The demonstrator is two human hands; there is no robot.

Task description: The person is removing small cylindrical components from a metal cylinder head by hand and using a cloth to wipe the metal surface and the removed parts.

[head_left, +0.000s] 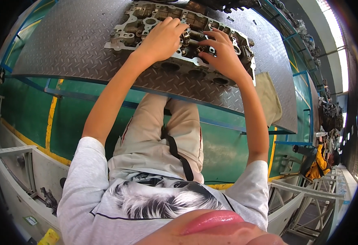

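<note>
A greasy metal engine cylinder head lies across the table in front of me, its open valve bays facing up. My left hand rests over its middle with the fingers bent together. Beside those fingertips is a shiny ringed metal part; whatever they grip is hidden under the hand. My right hand reaches over the right half, fingers spread and thumb apart. A small brassy round part shows in the gap by its thumb; I see no clear hold on it.
The cylinder head sits on a diamond-plate metal table with a blue frame. An olive cloth hangs over its near right edge. More engine parts lie at the far side. A person in a yellow jacket is off to the right.
</note>
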